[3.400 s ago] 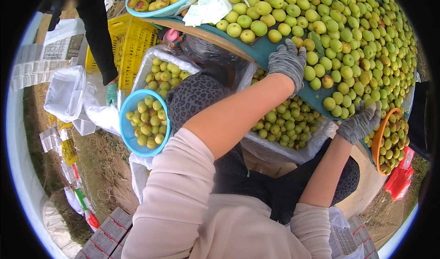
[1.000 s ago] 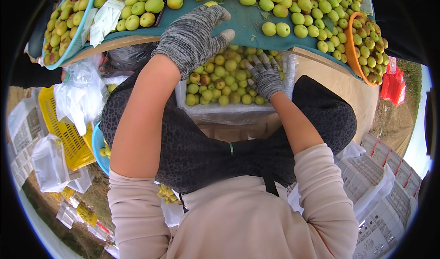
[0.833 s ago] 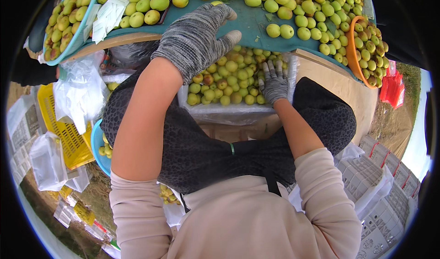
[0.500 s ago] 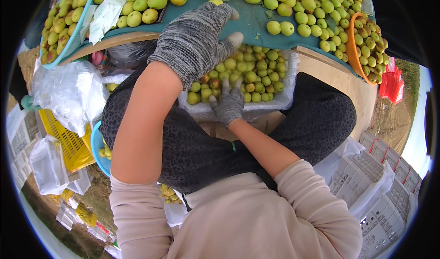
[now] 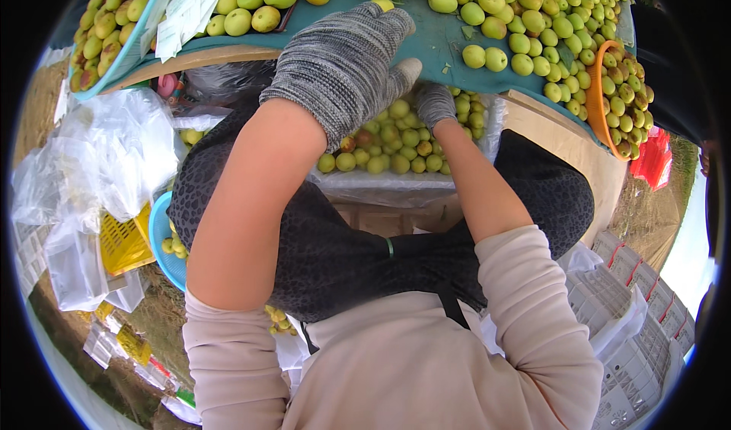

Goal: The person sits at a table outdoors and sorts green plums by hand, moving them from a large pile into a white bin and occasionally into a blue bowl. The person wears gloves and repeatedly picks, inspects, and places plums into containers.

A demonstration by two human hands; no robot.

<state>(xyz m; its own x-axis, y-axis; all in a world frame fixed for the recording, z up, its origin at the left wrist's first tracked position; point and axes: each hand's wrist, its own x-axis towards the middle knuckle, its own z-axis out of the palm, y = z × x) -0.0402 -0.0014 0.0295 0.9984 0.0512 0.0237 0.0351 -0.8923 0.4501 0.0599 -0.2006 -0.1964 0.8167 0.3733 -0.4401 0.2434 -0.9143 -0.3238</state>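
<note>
My left hand (image 5: 341,72), in a grey knit glove, is raised over the near edge of the blue-green table cover (image 5: 422,38). Its thumb stands apart from its fingers, and the fingertips are by a yellow-green fruit (image 5: 383,4). Below the table edge sits a crate lined with clear plastic (image 5: 381,182), heaped with round green fruits (image 5: 396,142), some blushed brown. My right hand (image 5: 436,104), also gloved, reaches to the far side of this heap. Its fingers are hidden against the fruit under the table edge.
More fruits (image 5: 533,19) cover the table, with an orange basket (image 5: 598,99) at right and a blue-rimmed basket (image 5: 133,38) at left. White paper slips (image 5: 183,15) lie among them. Plastic bags (image 5: 106,144) and a yellow crate (image 5: 126,239) are at left; grey crates (image 5: 632,346) at lower right.
My right hand has moved from the near middle of the fruit heap to its far side. My left hand stays over the table edge, little changed. The view has shifted slightly.
</note>
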